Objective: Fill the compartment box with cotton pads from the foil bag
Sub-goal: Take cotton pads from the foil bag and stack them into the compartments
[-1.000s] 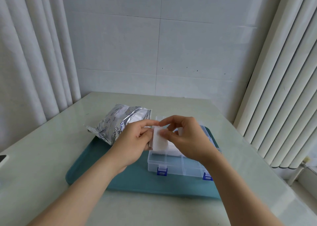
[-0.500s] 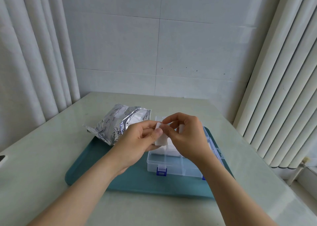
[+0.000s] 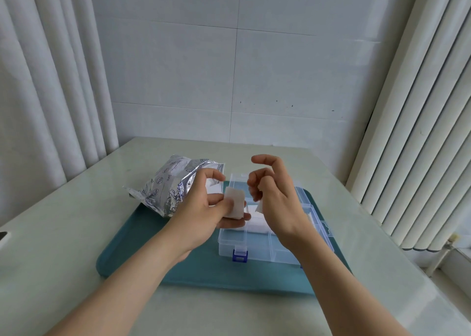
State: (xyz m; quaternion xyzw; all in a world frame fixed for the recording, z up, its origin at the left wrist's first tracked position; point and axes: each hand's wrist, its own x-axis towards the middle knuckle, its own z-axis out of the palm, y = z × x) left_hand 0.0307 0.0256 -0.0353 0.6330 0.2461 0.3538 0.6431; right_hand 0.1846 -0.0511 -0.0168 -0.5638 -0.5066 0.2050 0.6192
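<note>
Pinching a cotton pad [image 3: 234,204] between thumb and fingers, the left hand [image 3: 200,208] is hovering over the open compartment box [image 3: 254,246] on the tray [image 3: 198,267]. The right hand [image 3: 280,203] is pinching a second pad [image 3: 260,206], and the foil bag [image 3: 168,187] is lying just left of the box.

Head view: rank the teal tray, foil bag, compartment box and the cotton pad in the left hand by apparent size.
1. Teal tray.
2-3. Compartment box and foil bag: close, both partly hidden, unranked.
4. Cotton pad.
</note>
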